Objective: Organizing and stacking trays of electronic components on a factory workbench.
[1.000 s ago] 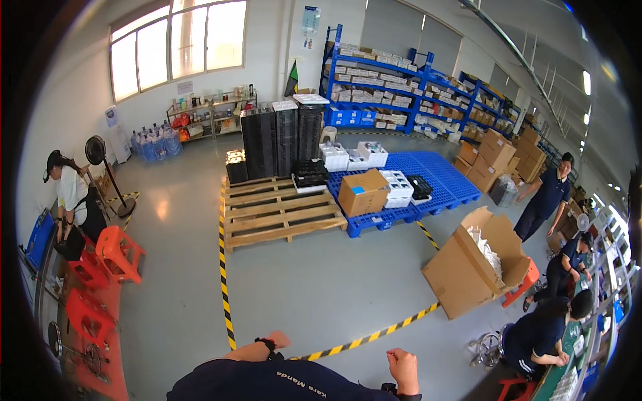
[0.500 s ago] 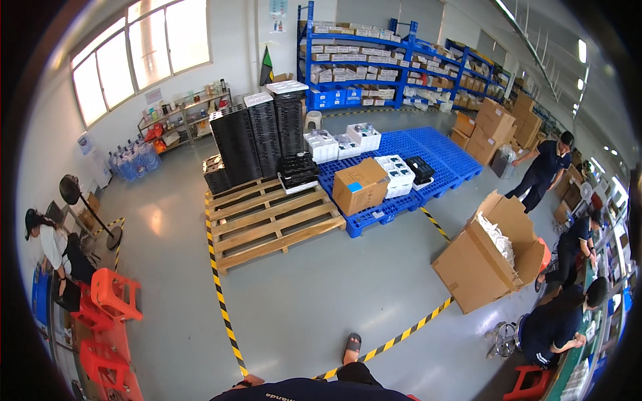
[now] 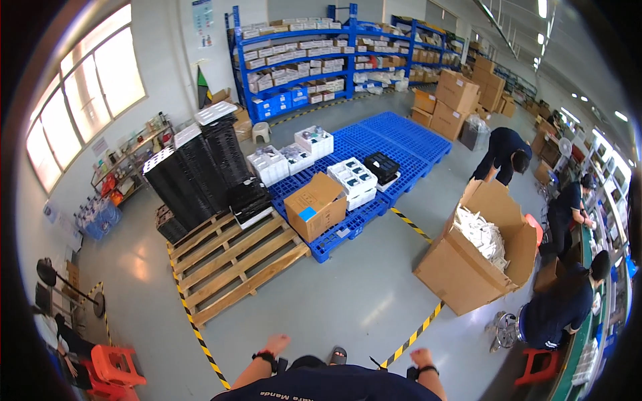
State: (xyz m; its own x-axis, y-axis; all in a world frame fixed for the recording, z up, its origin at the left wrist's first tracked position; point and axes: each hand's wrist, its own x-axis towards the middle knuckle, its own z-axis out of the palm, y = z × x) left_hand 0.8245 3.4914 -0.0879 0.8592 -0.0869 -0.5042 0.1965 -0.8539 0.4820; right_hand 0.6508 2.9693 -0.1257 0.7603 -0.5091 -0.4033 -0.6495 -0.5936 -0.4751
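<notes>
My left hand (image 3: 275, 344) and my right hand (image 3: 421, 357) are raised in front of my body at the lower edge, each with a dark band at the wrist. Both are small and blurred, so their fingers cannot be made out; no held thing shows in either. Ahead of my left hand lies a wooden pallet (image 3: 244, 267) with tall stacks of black trays (image 3: 194, 177). The nearest thing to my right hand is the yellow-black floor tape (image 3: 416, 337). Beyond it stands a large open carton (image 3: 438, 271) filled with white pieces (image 3: 478, 234).
Blue plastic pallets (image 3: 374, 144) carry a closed brown carton (image 3: 314, 207) and white foam trays (image 3: 351, 177). A person (image 3: 501, 154) bends behind the big carton. Another person (image 3: 558, 307) sits at the green bench on the right. Red stools (image 3: 114, 364) stand at lower left.
My view has turned and come nearer to the pallets and carton. Both hands have risen into sight. The person behind the big carton has gone from standing to bending over.
</notes>
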